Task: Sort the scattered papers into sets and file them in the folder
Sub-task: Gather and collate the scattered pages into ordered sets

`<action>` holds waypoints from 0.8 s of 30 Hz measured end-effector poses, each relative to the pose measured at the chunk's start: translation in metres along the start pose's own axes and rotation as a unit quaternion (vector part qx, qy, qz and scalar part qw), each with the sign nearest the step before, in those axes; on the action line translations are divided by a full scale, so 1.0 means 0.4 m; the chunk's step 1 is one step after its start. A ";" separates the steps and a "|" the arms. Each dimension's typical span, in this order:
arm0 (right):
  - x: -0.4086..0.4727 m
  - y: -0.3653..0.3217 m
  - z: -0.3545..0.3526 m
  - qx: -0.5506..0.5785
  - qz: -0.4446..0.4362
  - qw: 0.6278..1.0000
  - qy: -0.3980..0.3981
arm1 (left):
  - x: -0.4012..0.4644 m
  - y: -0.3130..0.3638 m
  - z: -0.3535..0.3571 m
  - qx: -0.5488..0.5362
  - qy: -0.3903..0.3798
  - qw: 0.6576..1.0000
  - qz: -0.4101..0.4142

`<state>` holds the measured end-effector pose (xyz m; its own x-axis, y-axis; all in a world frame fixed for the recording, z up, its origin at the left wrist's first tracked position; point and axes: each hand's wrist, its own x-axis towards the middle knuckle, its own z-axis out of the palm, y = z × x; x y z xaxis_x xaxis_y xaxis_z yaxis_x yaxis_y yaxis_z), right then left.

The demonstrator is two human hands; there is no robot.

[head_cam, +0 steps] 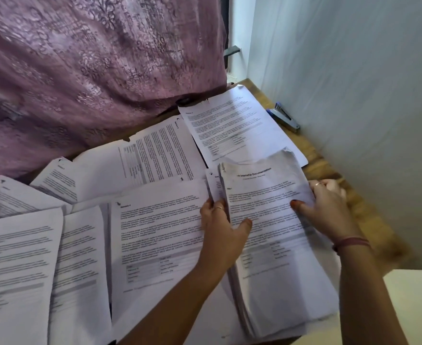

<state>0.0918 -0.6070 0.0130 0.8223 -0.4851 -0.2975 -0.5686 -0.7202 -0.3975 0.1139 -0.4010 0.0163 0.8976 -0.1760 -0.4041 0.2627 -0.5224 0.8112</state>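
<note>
Both hands' grip clamps one thick paper stack.
Left hand pinches its left edge, right hand its right; loose sheets cover the worktop.

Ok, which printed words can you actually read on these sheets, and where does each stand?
"Internship Documentation": heading on the top sheet of the thick white paper stack held by both hands.
"Section 4": heading on the flat white printed sheet left of that stack.
Body text, tables and the other sheets' headings: too small or blurred to read.
Blue and silver stapler: no readable marking.

Ringed left hand; ringed, braceleted right hand.
</note>
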 end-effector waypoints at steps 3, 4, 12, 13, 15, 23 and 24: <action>-0.001 0.002 -0.001 0.003 0.004 1.000 0.004 | 0.002 0.006 0.000 -0.067 -0.001 0.998 0.023; -0.001 0.003 -0.002 0.017 0.004 1.000 0.005 | 0.003 0.007 0.000 -0.082 -0.005 0.996 0.032; -0.006 -0.033 -0.004 0.059 0.012 0.998 0.037 | 0.014 -0.011 -0.034 -0.195 0.035 0.980 0.003; -0.010 -0.049 -0.001 0.059 -0.005 0.997 0.054 | 0.019 -0.019 -0.053 -0.201 0.036 0.979 -0.001; -0.013 -0.090 0.006 0.076 -0.076 0.990 0.089 | 0.028 -0.036 -0.100 -0.196 0.024 0.980 -0.013; 0.011 -0.292 0.063 0.062 -0.314 0.947 0.008 | 0.019 -0.111 -0.204 -0.164 -0.015 0.986 0.020; 0.016 -0.311 0.068 0.075 -0.331 0.941 -0.014 | 0.014 -0.117 -0.203 -0.164 -0.017 0.986 0.024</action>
<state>0.1670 -0.5070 0.0368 0.9976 0.0601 0.0354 0.0691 -0.7811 -0.6206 0.1354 -0.3098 0.0103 0.9010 -0.2250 -0.3710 0.3253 -0.2155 0.9207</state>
